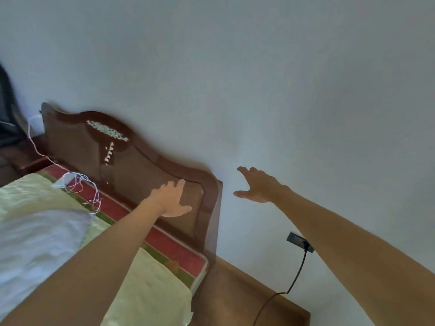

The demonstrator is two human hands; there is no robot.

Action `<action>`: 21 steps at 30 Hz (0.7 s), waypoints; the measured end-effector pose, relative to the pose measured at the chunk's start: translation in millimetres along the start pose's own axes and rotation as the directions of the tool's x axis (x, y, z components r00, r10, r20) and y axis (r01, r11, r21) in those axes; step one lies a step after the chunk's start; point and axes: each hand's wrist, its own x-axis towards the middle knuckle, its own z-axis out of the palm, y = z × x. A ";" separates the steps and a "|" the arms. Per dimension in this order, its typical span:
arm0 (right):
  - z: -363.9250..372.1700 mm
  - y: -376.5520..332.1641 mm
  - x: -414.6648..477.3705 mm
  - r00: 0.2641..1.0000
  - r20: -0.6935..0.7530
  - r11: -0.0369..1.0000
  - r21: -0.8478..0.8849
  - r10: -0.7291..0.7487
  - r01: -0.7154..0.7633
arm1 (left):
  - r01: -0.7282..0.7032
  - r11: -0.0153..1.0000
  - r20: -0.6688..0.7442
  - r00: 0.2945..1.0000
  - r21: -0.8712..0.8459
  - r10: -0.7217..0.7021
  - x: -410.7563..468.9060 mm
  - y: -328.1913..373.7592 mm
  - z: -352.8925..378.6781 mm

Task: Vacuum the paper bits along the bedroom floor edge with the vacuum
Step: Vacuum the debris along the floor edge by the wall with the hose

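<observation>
**Both hands empty, vacuum out of sight**

Left hand (171,200) spread wide before the carved dark wooden headboard (131,161); right hand (257,187) splayed toward the pale wall at 1 o'clock. A black cord (297,274) plugged in at 4 o'clock. No vacuum or paper bits visible. Likely rigid and weighty; grip its handle

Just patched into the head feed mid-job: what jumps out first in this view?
Two bare arms reach forward, both empty: the left hand is spread in front of the carved wooden headboard, the right hand open before the pale wall. Low on the right, a black cord is plugged into a dark wall socket and trails down past the wooden skirting. No vacuum or paper bits are in view.
</observation>
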 end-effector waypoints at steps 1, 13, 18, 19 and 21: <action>-9.2 -18.3 -0.3 1.000 -0.014 1.000 -0.007 -0.026 0.026 | 0.025 1.000 -0.015 1.000 0.002 -0.025 -15.7 -16.1 -6.6; -69.6 -238.3 17.2 0.919 -0.075 0.922 -0.019 -0.388 0.387 | 0.398 0.915 -0.148 0.903 -0.068 -0.404 -203.4 -197.7 -48.3; -72.8 -348.2 34.5 0.817 -0.049 0.818 -0.048 -0.575 0.573 | 0.598 0.797 -0.116 0.789 -0.080 -0.604 -285.9 -262.2 -44.4; -71.2 -371.6 36.8 0.786 -0.048 0.787 -0.051 -0.616 0.614 | 0.633 0.769 -0.114 0.760 -0.089 -0.640 -303.5 -273.3 -42.2; -66.7 -419.2 39.0 0.713 -0.043 0.714 -0.063 -0.700 0.697 | 0.699 0.708 -0.112 0.699 -0.100 -0.706 -338.7 -292.4 -37.2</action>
